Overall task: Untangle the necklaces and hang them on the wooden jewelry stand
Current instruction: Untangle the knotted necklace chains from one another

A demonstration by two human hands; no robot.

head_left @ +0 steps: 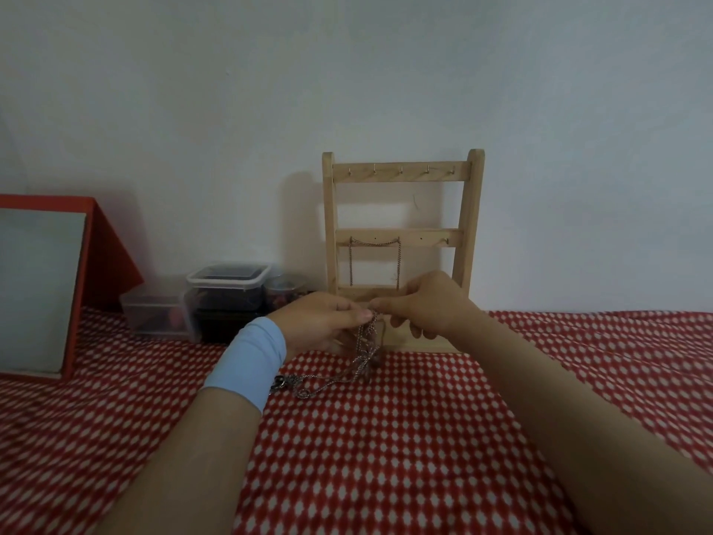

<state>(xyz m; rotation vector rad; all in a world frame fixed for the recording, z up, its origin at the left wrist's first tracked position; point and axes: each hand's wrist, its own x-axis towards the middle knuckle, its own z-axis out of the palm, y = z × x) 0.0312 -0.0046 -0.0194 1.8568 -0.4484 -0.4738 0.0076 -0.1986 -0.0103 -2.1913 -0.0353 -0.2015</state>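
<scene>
Red-dotted counter cloth point(424, 438); wooden jewelry stand point(401, 173) at back, one chain point(374, 243) hung on middle rail. My left hand point(320, 322) and right hand point(428, 307) both pinch tangled necklaces point(364, 357) before stand, tail on cloth. Untangling step; next likely needs gentle teasing at knot.

The jewelry stand point(401, 175) is pale, matt wood with small metal hooks point(401, 169). The hung chain point(374, 244) and the tangled necklaces point(362, 361) are fine, dull silvery metal. The red patterned cloth point(386, 438) looks soft and matt. The boxes point(227, 279) at far left are clear, slightly glossy plastic. The wristband point(250, 361) is smooth blue fabric.
</scene>
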